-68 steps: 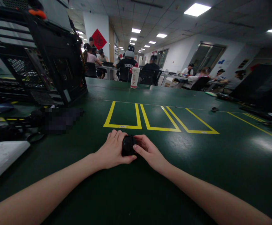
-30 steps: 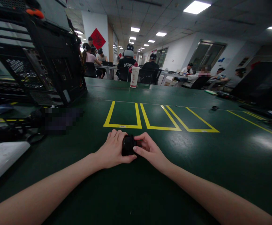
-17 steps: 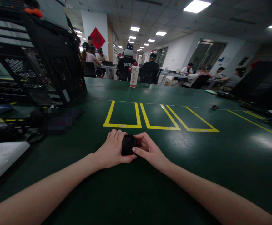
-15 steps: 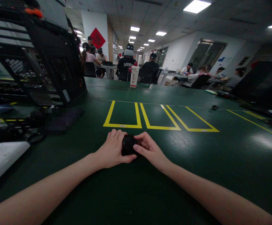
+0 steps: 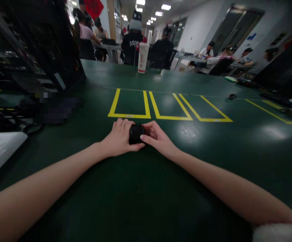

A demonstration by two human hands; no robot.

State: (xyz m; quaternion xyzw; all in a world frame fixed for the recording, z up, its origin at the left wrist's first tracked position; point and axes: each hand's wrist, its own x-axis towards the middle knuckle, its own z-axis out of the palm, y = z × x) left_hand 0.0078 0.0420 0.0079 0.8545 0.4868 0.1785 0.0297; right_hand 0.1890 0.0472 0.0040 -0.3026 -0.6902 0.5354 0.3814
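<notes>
Centrally, a small black object point(image 5: 135, 133) is held between two bare hands, low above or on a dark green table point(image 5: 141, 201); whether it is also supported by the surface cannot be told. Its left side is gripped by the left hand point(image 5: 118, 137), with the fingers curled around the far side and the thumb laid along the near edge. Its right end is pinched by the right hand point(image 5: 158, 137), between a thumb set against the near side and bent fingers partly hidden behind. Just beyond the hands, three frames are marked out in yellow tape point(image 5: 173, 118), each left open on its far side, and a pale label is carried by the near strip of the leftmost. Farther back, a white cup point(image 5: 143, 58) with a red band at its base is stood upright. At left, the table is occupied by a large black open-framed case point(image 5: 57, 43), and dark cables point(image 5: 5, 117) are bunched in front of it, near a white item point(image 5: 0, 148) that is cut off by the picture's edge. To the right, a small dark round piece point(image 5: 232, 96) is seen near a large dark panel point(image 5: 284, 74). In the background, a person in a black top point(image 5: 133, 43) is seen from behind, while others are seated at tables beneath ceiling lights.
</notes>
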